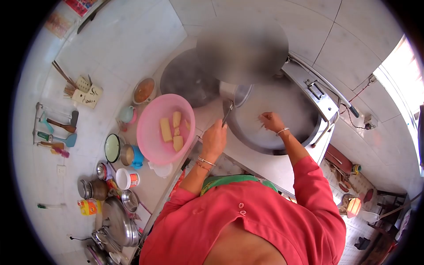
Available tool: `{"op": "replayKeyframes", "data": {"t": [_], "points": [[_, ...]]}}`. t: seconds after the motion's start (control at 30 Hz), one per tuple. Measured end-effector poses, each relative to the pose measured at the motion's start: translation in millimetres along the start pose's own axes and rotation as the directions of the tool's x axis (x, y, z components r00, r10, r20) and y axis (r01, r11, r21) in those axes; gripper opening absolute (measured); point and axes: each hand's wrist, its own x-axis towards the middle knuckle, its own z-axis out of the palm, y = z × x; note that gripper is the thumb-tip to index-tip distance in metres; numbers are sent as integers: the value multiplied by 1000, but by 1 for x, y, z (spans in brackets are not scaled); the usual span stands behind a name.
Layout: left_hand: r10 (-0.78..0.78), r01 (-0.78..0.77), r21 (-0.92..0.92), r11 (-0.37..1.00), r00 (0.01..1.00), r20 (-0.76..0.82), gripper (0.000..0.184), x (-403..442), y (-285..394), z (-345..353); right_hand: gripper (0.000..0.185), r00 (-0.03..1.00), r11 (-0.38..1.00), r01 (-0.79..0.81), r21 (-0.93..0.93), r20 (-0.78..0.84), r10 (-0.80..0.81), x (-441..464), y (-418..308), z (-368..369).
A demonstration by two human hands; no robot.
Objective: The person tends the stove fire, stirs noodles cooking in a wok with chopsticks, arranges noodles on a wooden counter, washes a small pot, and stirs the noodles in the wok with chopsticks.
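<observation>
My left hand (214,140) is closed around the handle of a metal dipper (228,92), whose pale bowl tilts at the left rim of a large steaming wok (254,143). Over the wok hangs my right hand (271,121), fingers pinched together; what they hold, if anything, I cannot make out. Steam blurs the wok's contents. A pink basin (148,106) stands left of my left hand, with several pale yellow blocks (166,129) inside.
A second dark wok (181,81) sits behind the basin. Steam softens a dark round shape (242,48) at the back. A bowl of reddish food (144,90), a green-rimmed enamel bowl (112,148) and a large steel pot (117,221) line the left. A metal box (311,90) borders the wok's right.
</observation>
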Motion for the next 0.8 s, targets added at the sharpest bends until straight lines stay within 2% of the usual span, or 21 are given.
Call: {"op": "replayKeyframes", "data": {"t": [0.07,0.13,0.2,0.27,0.3,0.37,0.47,0.5,0.63,0.67,0.7,0.73,0.77,0.8], "points": [[4,-4,10,1000,1000,-17,16,-6,1,-1,27,994,969,72,-237,102,-49,-4,20,-16],[4,-3,23,1000,999,-43,16,-11,-1,-1,28,956,800,261,-540,30,-292,-3,43,-39],[-17,18,24,1000,1000,-24,17,-17,-4,-1,29,943,843,139,-520,-191,-273,-2,58,-59],[-52,53,12,999,998,-27,17,-23,-4,-2,29,841,747,183,-639,-293,-456,5,69,-78],[-76,76,-2,997,997,-20,18,-26,-4,-2,29,842,744,194,-639,-281,-461,4,69,-81],[-105,105,-2,994,994,-28,18,-30,-2,0,31,811,904,-13,-428,-534,-241,-11,39,-88],[-158,158,-44,986,987,8,18,-37,1,-1,33,783,930,-15,-367,-583,-217,-10,30,-78],[-179,182,-84,980,983,41,18,-39,2,-2,33,789,929,-13,-371,-574,-218,-5,37,-72],[-257,264,-210,941,964,63,18,-52,9,-7,32,900,983,44,-179,-420,-117,9,50,-37],[-284,294,-318,902,956,78,20,-57,12,-11,31,936,994,34,-101,-345,-67,4,43,-28],[-309,317,-421,850,947,90,22,-63,13,-14,31,942,993,46,-105,-325,-78,-3,36,-27],[-329,325,-421,847,942,65,22,-69,12,-15,31,946,997,74,-17,-315,-76,-12,28,-31],[-353,359,-487,796,930,107,24,-76,10,-16,30,952,992,107,72,-294,-82,-20,16,-34],[-383,388,-550,740,915,130,25,-84,3,-21,30,947,959,151,241,-313,-70,-35,-12,-34]]}}
